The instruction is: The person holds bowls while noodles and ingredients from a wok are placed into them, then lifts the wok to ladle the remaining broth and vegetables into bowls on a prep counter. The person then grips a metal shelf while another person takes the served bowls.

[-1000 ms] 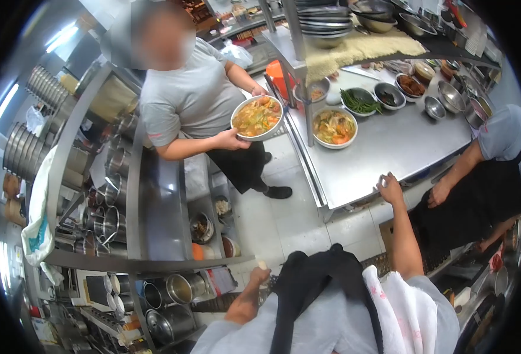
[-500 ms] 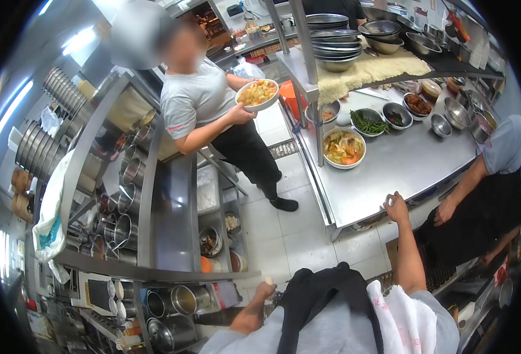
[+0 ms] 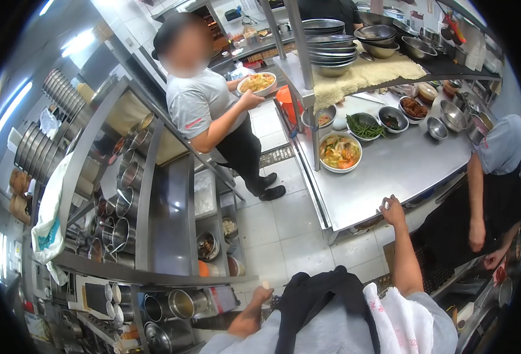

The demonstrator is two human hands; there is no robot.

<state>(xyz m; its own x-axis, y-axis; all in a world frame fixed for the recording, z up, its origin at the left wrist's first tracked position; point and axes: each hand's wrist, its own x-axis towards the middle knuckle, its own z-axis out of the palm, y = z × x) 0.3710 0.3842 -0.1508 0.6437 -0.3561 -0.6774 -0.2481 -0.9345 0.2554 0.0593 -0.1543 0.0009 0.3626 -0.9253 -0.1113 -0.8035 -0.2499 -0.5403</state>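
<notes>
My right hand (image 3: 392, 211) is held by the front edge of the steel table (image 3: 384, 183), its fingers curled round a small white thing too small to name. My left hand (image 3: 263, 294) is low beside my body, closed, with a small pale, rounded thing showing at its top. Nearest my right hand on the table is a white bowl of mixed vegetables (image 3: 340, 152). Behind it stand a bowl of green beans (image 3: 365, 126), a bowl of dark greens (image 3: 394, 118) and a bowl of reddish-brown food (image 3: 414, 107).
A co-worker (image 3: 204, 112) stands in the aisle holding a white bowl of food (image 3: 257, 84). Another person (image 3: 499, 159) is close on the right. Steel shelving with pots (image 3: 127, 200) lines the left. Stacked metal bowls (image 3: 332, 50) sit on the overhead shelf.
The co-worker in the aisle has turned and shifted their feet, still carrying the bowl. The person on the right has lowered an arm away from the table. My hands have barely moved.
</notes>
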